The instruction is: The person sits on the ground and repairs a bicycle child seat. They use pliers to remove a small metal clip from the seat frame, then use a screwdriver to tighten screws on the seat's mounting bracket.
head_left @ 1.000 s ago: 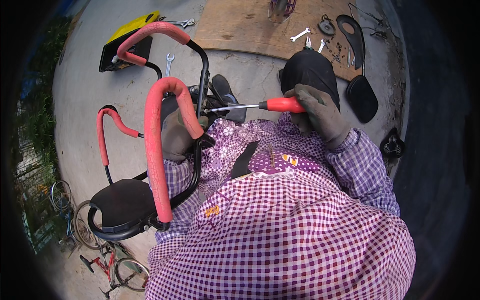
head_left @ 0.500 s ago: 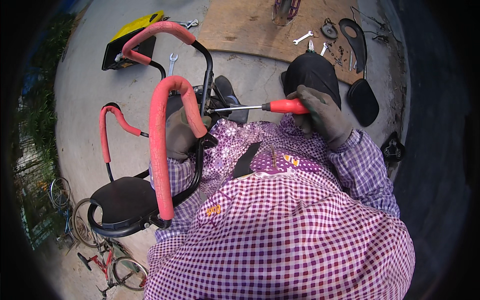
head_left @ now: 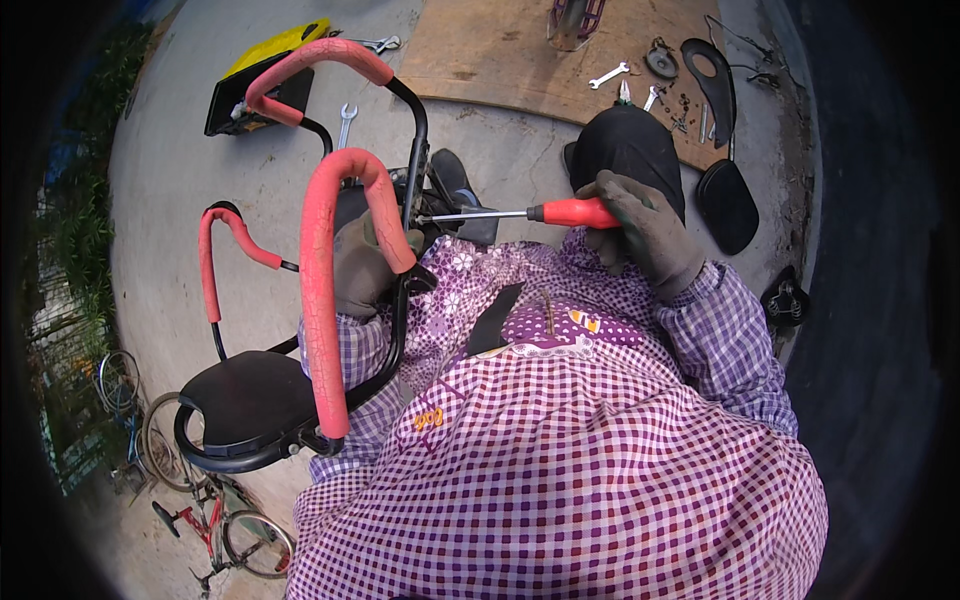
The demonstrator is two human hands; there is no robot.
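My right hand (head_left: 648, 228), in a grey-brown work glove, is closed round the red handle of a screwdriver (head_left: 578, 212). Its metal shaft points left, and the tip meets a fitting on the black tube frame of a child bicycle seat (head_left: 418, 150). That seat has cracked pink foam (head_left: 322, 300) on its bent rails and a black round pad (head_left: 255, 400). Behind one foam loop, my gloved left hand (head_left: 358, 265) grips the seat near the screwdriver tip; the loop hides part of its fingers. The seat leans across my left forearm and lap.
A wooden board (head_left: 500, 60) carries an open-end wrench (head_left: 609, 75), pliers (head_left: 625, 92) and small hardware. Another wrench (head_left: 347, 125) lies on the concrete beside a yellow-and-black toolbox (head_left: 262, 85). A black pad (head_left: 727, 205) rests at right; bicycles (head_left: 215, 520) stand lower left.
The view has shifted very slightly. Both hands, the screwdriver and the seat hold nearly the same positions, with the tip still at the frame.
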